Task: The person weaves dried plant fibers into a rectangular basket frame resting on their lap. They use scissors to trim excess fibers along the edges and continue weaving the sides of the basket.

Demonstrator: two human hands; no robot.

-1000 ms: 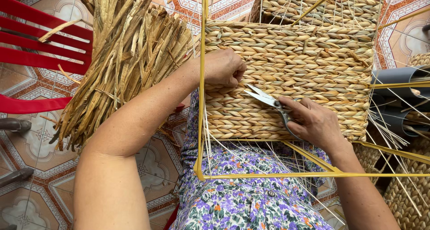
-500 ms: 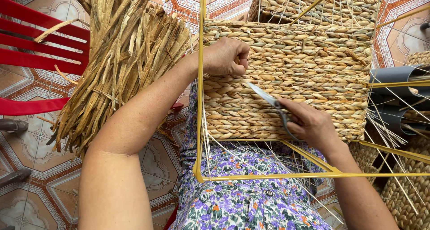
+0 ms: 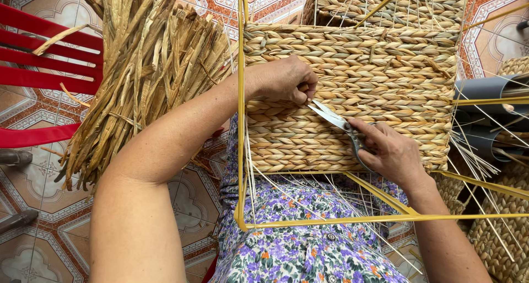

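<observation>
Scissors (image 3: pixel 336 120) advanced to left hand (image 3: pixel 284 79) | one basket (image 3: pixel 386 68) | two hands

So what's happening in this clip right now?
A person is working on a woven basket held in a yellow frame over the lap. The left hand pinches something small on the weave, too small to make out. The right hand holds scissors, blade tips right at the left fingers. A bundle of dried straw leans on a red chair to the left.
</observation>
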